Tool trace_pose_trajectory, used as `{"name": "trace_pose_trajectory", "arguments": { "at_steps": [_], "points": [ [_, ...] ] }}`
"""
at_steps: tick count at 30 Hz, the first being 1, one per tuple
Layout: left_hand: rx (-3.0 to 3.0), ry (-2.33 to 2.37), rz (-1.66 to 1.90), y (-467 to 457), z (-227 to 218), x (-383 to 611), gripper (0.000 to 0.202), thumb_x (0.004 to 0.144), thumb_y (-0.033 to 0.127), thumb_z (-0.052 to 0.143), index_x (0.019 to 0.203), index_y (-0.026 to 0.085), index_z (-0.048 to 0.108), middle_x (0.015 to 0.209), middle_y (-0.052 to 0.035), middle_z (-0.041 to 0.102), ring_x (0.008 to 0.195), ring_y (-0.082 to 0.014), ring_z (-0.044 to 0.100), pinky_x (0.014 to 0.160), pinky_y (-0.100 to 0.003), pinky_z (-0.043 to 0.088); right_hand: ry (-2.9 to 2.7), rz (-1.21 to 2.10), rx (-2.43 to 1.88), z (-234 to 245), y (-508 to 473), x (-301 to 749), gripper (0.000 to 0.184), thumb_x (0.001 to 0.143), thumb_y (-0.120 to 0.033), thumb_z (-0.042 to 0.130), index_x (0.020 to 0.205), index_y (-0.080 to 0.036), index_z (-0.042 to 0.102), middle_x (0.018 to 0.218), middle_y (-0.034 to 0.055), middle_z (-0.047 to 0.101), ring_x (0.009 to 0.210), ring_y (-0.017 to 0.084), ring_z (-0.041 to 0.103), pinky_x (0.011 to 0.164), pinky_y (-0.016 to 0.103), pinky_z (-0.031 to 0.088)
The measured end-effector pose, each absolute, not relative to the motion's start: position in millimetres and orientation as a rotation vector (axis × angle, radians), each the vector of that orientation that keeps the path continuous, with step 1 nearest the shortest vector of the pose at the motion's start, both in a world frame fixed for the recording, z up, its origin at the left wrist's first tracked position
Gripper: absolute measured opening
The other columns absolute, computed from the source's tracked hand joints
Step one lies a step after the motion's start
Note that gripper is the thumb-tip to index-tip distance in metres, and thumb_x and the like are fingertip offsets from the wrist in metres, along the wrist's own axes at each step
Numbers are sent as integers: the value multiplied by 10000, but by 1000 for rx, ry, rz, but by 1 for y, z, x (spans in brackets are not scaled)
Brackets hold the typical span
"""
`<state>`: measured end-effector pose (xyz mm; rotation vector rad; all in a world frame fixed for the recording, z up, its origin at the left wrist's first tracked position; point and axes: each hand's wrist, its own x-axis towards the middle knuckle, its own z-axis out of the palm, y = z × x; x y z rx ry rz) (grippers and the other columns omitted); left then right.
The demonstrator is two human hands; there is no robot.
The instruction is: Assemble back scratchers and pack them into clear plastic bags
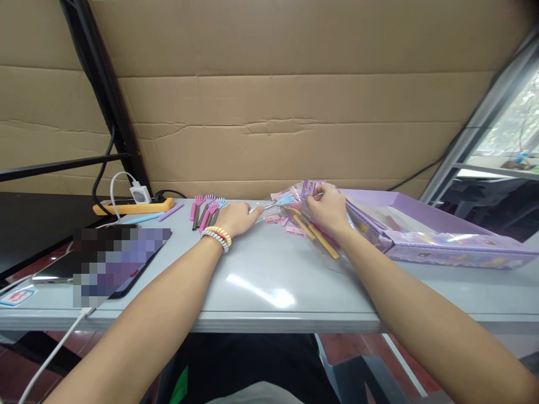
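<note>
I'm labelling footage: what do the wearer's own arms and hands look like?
The left hand is ungloved, with twisted bands in pale yellow, red and greyish white at its wrist. The right hand is ungloved with no wristband. No sleeves show.

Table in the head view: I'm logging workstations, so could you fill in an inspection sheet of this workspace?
Surface: grey table, glossy, reflecting light.
Job's things: clear bag; tan sticks, inside or under it, unclear; pink labels; small forks.
Clutter: dark phone, partly blurred; open purple box at right; yellow power strip.
Grip: right hand pinches the clear bag; left hand at its left end, contact unclear.
Cables: white cable over the front edge; black cable behind.
Surroundings: cardboard backing; black frame at left.
</note>
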<state>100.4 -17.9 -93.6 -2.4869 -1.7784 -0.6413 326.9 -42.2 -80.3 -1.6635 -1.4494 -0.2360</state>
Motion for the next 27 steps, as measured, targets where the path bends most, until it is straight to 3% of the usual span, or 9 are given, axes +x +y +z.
{"name": "trace_pose_trajectory", "arguments": {
  "at_steps": [11, 17, 22, 27],
  "points": [
    [-2461, -1623, -633, -22, -92, 104, 706, 828, 701, 199, 720, 172, 654, 738, -122, 673, 677, -245, 618, 544, -300, 328, -1652, -368, -1959, -77, -51, 323, 112, 736, -297, 497, 721, -197, 545, 751, 88, 650, 728, 239, 578, 591, 291, 329],
    [-2456, -1598, -630, -26, -89, 105, 686, 836, 691, 210, 722, 172, 644, 736, -128, 670, 675, -244, 612, 535, -303, 293, -1510, -341, -1826, -76, -44, 336, 64, 673, -225, 505, 617, -200, 492, 655, 60, 603, 635, 190, 517, 586, 285, 333],
    [-2444, -1587, -647, -27, -85, 103, 643, 845, 669, 239, 729, 178, 637, 719, -122, 661, 693, -248, 609, 546, -299, 292, -1350, -115, -1724, -74, -39, 347, 151, 625, -233, 542, 538, -204, 422, 522, -2, 511, 558, 143, 469, 537, 267, 330],
    [-2445, -1588, -692, -27, -82, 99, 637, 842, 673, 240, 715, 180, 623, 682, -105, 643, 655, -235, 594, 531, -292, 276, -1219, 154, -1489, -75, -36, 349, 192, 588, -187, 529, 538, -213, 345, 472, -42, 434, 521, 147, 548, 462, 238, 361]
  ]
}}
